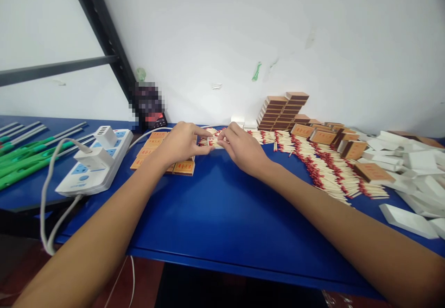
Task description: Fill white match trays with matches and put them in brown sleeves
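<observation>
Between the thumb and fingers of my left hand (181,140) is a small white matchbox tray (210,142) with pale matches in it. My right hand (239,146) is closed in a pinch at the tray's right end; what its fingertips hold is too small to make out. Orange matchboxes (148,151) lie in rows beside and partly under my left hand. Behind and to the right of my hands, loose red-tipped matches (328,166) spread in a long band over the blue table (215,206).
Stacked matchboxes (281,111) stand against the wall, with more orange boxes (323,135) to their right. White trays (410,220) pile up at far right. On the left are a power strip (100,162) with a white cable and green-handled metal rods (34,155).
</observation>
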`<state>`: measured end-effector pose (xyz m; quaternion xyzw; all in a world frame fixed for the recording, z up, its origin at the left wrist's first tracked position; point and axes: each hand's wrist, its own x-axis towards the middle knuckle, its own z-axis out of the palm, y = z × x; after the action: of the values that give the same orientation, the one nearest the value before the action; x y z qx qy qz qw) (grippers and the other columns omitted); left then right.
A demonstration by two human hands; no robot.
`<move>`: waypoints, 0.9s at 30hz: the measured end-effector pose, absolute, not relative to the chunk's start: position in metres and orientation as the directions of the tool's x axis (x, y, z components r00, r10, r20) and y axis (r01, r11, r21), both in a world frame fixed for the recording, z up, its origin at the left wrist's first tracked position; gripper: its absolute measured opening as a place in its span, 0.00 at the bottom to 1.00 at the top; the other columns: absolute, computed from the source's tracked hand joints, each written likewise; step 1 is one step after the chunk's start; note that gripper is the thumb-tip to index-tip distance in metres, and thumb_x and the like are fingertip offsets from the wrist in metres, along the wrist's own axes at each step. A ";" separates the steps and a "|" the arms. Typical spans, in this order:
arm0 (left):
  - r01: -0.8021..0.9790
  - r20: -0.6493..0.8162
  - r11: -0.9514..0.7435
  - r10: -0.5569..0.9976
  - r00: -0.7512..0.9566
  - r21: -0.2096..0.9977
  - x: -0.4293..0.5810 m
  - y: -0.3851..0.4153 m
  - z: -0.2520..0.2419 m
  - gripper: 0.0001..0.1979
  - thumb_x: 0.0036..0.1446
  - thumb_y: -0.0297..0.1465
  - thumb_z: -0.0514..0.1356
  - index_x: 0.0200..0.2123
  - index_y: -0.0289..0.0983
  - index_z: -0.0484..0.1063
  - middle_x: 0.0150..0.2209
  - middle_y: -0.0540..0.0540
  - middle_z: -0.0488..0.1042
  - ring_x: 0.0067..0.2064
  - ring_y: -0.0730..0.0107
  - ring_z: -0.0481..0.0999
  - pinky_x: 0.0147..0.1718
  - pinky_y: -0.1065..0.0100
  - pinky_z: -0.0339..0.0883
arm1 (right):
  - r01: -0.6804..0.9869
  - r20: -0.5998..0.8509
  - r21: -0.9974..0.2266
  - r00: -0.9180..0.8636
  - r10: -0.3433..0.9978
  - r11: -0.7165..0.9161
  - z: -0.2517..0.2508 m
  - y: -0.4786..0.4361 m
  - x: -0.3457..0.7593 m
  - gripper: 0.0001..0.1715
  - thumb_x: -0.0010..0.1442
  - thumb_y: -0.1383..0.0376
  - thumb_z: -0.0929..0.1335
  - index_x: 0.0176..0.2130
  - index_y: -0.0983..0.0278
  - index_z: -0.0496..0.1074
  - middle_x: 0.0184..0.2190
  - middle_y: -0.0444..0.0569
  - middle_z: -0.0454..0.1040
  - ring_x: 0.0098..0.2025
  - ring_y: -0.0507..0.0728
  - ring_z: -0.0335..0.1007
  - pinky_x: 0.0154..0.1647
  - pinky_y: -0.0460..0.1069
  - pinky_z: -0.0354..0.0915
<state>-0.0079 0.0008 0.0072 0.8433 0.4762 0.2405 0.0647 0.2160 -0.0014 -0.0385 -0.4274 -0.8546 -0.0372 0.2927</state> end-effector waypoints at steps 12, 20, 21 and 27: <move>0.879 0.414 -0.430 0.852 0.320 0.205 -0.016 0.005 0.013 0.18 0.57 0.38 0.66 0.48 0.38 0.87 0.44 0.40 0.87 0.43 0.51 0.85 0.44 0.59 0.73 | 0.673 0.408 -0.231 -0.588 0.698 0.702 -0.053 0.000 0.209 0.14 0.75 0.65 0.63 0.52 0.59 0.77 0.48 0.53 0.69 0.45 0.59 0.67 0.44 0.52 0.63; 0.883 0.395 -0.423 0.861 0.321 0.202 -0.012 0.000 0.014 0.18 0.58 0.38 0.65 0.48 0.39 0.87 0.43 0.41 0.87 0.43 0.52 0.84 0.45 0.59 0.73 | 0.649 0.394 -0.271 -0.599 0.697 0.711 -0.055 0.003 0.209 0.13 0.74 0.66 0.64 0.49 0.62 0.78 0.46 0.53 0.69 0.46 0.59 0.67 0.47 0.53 0.64; 0.883 0.397 -0.428 0.858 0.328 0.195 -0.012 0.000 0.014 0.18 0.58 0.38 0.65 0.48 0.39 0.87 0.43 0.41 0.87 0.43 0.52 0.84 0.45 0.59 0.72 | 0.651 0.393 -0.274 -0.596 0.700 0.708 -0.055 0.003 0.209 0.12 0.74 0.66 0.64 0.50 0.62 0.77 0.46 0.53 0.69 0.46 0.59 0.67 0.47 0.53 0.64; 0.888 0.386 -0.423 0.861 0.332 0.179 -0.013 0.002 0.013 0.19 0.59 0.39 0.64 0.49 0.40 0.87 0.44 0.42 0.87 0.44 0.52 0.84 0.44 0.59 0.72 | 0.654 0.386 -0.261 -0.604 0.697 0.711 -0.056 0.004 0.208 0.15 0.75 0.65 0.63 0.54 0.58 0.77 0.46 0.52 0.69 0.45 0.59 0.68 0.46 0.53 0.63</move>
<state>-0.0128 0.0018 0.0134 0.8154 0.5362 0.2158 -0.0321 0.2082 0.0038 -0.0563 -0.3776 -0.8944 0.0464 0.2351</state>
